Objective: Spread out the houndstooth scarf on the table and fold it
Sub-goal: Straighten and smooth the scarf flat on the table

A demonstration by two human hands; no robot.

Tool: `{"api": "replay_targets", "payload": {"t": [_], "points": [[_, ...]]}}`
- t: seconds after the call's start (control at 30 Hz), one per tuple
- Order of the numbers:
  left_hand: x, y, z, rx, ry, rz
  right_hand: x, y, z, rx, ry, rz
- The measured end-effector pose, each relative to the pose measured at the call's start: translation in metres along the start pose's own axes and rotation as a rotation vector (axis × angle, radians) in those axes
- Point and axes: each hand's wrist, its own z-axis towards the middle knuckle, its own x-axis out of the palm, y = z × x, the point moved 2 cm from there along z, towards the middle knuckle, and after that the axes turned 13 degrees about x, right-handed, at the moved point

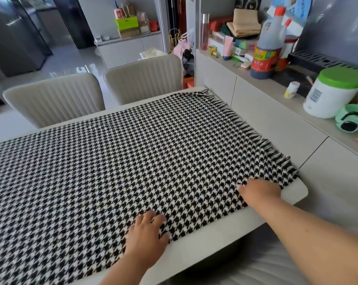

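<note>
The black-and-white houndstooth scarf (120,161) lies spread flat over most of the white table (202,241), its fringed end running along the table's right side. My left hand (147,237) rests palm down on the scarf's near edge, fingers slightly apart. My right hand (260,192) lies on the scarf near its near right corner, fingers curled toward the cloth; whether they pinch it is unclear.
Two beige ribbed chairs (56,97) stand at the table's far side. A low counter (277,112) to the right carries a dark sauce bottle (265,56), a white tub with a green lid (330,91), boxes and small items. A strip of bare table shows along the near edge.
</note>
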Motion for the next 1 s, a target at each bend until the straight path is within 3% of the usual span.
{"api": "replay_targets", "payload": {"t": [0.07, 0.17, 0.37, 0.53, 0.63, 0.73, 1.0], "points": [[0.0, -0.002, 0.0, -0.017, -0.015, -0.008, -0.005, 0.003, 0.002, 0.002, -0.012, 0.012], [0.001, -0.006, 0.0, -0.02, 0.007, -0.016, 0.001, 0.007, 0.006, 0.089, 0.139, 0.017], [-0.011, 0.002, -0.016, -0.077, -0.056, -0.069, -0.003, 0.016, 0.006, 0.166, 0.255, 0.016], [-0.022, 0.026, -0.043, -0.15, -0.082, -0.081, -0.017, 0.002, -0.005, 0.216, 0.258, 0.057], [-0.03, 0.039, -0.063, -0.2, -0.078, -0.115, -0.029, 0.023, -0.025, 0.204, 0.116, -0.004], [-0.047, 0.054, -0.085, -0.247, -0.137, -0.145, -0.053, 0.084, -0.073, -0.045, -0.007, 0.087], [-0.081, 0.114, -0.21, -0.437, -0.352, -0.274, -0.105, 0.218, -0.285, -0.745, -0.081, 0.491]]}}
